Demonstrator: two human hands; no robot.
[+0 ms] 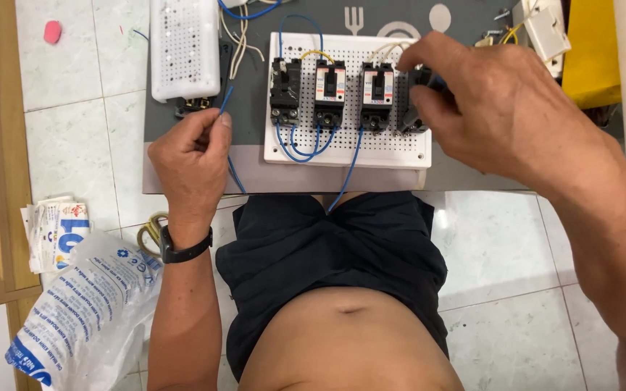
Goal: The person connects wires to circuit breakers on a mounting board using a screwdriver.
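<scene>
Left hand [193, 156]: you pinched a blue wire [224, 101] between thumb and forefinger, other fingers curled in; wire ran up out of the pinch and down below it to the mat's near edge.
Right hand [498, 101]: your fingertips closed on the rightmost breaker [411, 116], gripping it from above and the right.
Breaker position: sat at the right end of a row of four on the white perforated board [349, 152], under your fingers, partly hidden.
Other breakers: three to its left, linked by blue loops.
Board: lay on the grey mat [251, 108].
Second perforated board [184, 47]: white, above your left hand, untouched.
</scene>
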